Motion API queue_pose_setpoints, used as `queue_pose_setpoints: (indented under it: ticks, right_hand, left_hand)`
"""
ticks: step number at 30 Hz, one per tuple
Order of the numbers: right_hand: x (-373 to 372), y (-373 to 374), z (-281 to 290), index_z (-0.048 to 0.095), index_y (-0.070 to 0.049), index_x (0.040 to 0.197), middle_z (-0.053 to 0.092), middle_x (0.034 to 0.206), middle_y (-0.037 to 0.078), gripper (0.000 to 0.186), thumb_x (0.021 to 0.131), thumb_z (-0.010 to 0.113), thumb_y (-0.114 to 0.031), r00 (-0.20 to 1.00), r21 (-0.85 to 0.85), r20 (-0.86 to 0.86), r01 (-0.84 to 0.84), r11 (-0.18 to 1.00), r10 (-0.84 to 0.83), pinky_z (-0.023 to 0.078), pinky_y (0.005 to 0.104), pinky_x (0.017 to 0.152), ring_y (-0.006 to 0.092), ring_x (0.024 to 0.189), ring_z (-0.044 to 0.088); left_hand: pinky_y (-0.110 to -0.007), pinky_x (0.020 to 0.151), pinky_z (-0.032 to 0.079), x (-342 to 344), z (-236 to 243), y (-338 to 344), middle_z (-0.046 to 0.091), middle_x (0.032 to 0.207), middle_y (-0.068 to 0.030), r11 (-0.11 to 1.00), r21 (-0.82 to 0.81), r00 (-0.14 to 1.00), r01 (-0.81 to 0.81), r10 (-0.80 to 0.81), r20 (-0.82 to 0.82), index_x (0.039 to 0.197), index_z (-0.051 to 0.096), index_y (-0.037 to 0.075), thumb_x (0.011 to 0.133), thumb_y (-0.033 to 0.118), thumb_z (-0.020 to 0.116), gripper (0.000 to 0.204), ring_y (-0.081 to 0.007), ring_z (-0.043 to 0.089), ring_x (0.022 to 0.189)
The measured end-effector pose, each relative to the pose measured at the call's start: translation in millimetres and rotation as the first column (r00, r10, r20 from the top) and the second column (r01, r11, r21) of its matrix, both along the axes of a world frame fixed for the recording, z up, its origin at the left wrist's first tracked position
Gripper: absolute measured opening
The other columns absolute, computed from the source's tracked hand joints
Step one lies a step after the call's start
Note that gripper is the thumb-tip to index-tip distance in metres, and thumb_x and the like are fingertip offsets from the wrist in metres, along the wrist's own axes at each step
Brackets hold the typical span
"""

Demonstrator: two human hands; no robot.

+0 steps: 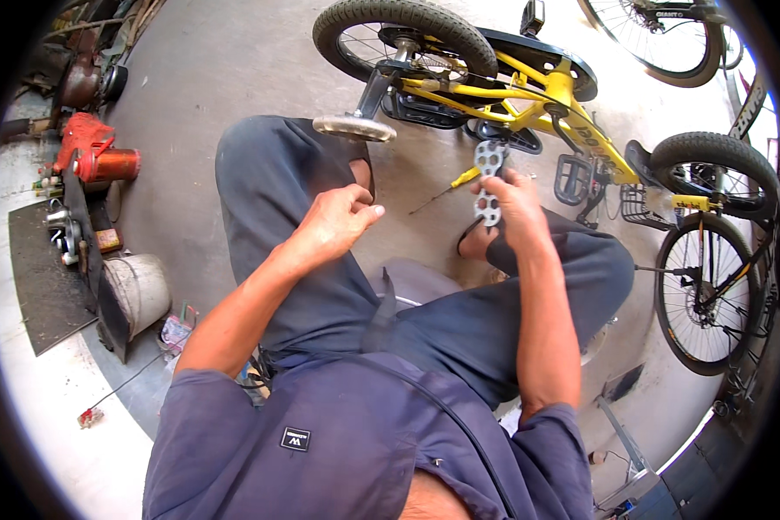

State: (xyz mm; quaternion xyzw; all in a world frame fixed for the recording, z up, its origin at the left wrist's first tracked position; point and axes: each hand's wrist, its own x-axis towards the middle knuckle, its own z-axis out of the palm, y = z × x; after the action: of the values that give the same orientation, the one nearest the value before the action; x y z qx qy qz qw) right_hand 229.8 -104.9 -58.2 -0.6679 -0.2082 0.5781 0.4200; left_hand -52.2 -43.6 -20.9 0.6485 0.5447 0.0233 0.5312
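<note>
Bare concrete floor [225, 61] is lying open across the upper left of the frame, running down to a bucket [139, 290] and red machine [91, 152] crowding the left edge. A yellow bike [529, 95] is lying on its side along the top centre, its training wheel [354, 128] just above the knee, and more bike wheels are closing off the right edge.

The wrench [488, 182], a flat grey metal plate pierced with many holes, is standing upright at centre, just below the bike's frame. The right hand [516, 204] is gripping it, fingers wrapped shut around its lower half, the top sticking out above them. The left hand [338, 221] is hovering left of centre, loosely curled, holding nothing, well apart from the wrench. A yellow-handled screwdriver [451, 186] is lying on the floor between the hands.
</note>
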Motion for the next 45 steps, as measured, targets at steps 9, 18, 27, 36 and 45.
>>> queue_pose_setpoints:
  ticks: [9,18,27,36,45]
  right_hand:
    - [-32.1,-9.4,4.6,0.062,0.001,0.099,0.068,0.085,0.009,0.02,0.087,0.063,-0.014,0.997,-0.066,-0.042,-0.067,0.996,0.065,0.044,0.0267,0.058,0.0112,0.066,0.057]
    - [-40.4,-16.9,20.5,0.063,-0.005,0.099,0.064,0.081,0.004,0.025,0.086,0.072,-0.024,0.936,0.099,-0.302,-0.159,0.982,0.182,0.044,0.0246,0.058,0.0095,0.07,0.057]
    - [-55.1,1.0,21.5,0.064,-0.004,0.107,0.065,0.084,0.003,0.036,0.086,0.072,-0.033,0.869,0.085,-0.319,-0.372,0.924,0.379,0.043,0.025,0.063,0.0088,0.075,0.056]
    - [-54.3,-6.9,-6.8,0.062,-0.003,0.108,0.064,0.087,0.004,0.054,0.091,0.061,-0.054,0.911,0.007,-0.273,-0.321,0.947,0.31,0.044,0.0243,0.063,0.0087,0.073,0.054]
    - [-39.4,-11.1,-57.3,0.065,-0.001,0.098,0.069,0.088,0.012,0.048,0.089,0.061,-0.048,0.892,-0.281,0.16,-0.37,0.886,0.424,0.05,0.0373,0.074,0.0234,0.082,0.065]
  left_hand:
    - [-0.027,0.077,0.054,-0.3,35.3,16.3,0.069,0.095,-0.0105,0.972,0.195,0.955,-0.129,0.069,0.29,0.112,0.06,-0.004,0.096,0.011,0.06,0.023,-0.015,0.067,0.083]
    - [-0.026,0.073,0.053,28.2,41.6,4.1,0.067,0.094,-0.0058,0.964,0.26,0.994,0.054,-0.077,0.079,0.107,0.063,-0.001,0.096,0.02,0.06,0.024,-0.0122,0.066,0.082]
    - [-0.028,0.077,0.054,47.7,-0.2,3.0,0.068,0.094,-0.0068,0.928,-0.285,0.898,-0.24,0.323,0.298,0.1,0.065,-0.001,0.097,0.02,0.059,0.022,-0.0135,0.066,0.087]
    - [-0.032,0.084,0.054,44.7,-16.6,10.2,0.069,0.092,-0.0063,0.885,-0.361,0.829,-0.295,0.424,0.363,0.096,0.066,0.002,0.095,0.017,0.061,0.015,-0.0162,0.069,0.086]
    - [-0.033,0.088,0.053,37.9,-19.2,14.1,0.07,0.1,-0.0103,0.851,-0.407,0.835,-0.333,0.467,0.293,0.107,0.062,-0.001,0.097,0.018,0.056,0.023,-0.0198,0.07,0.091]
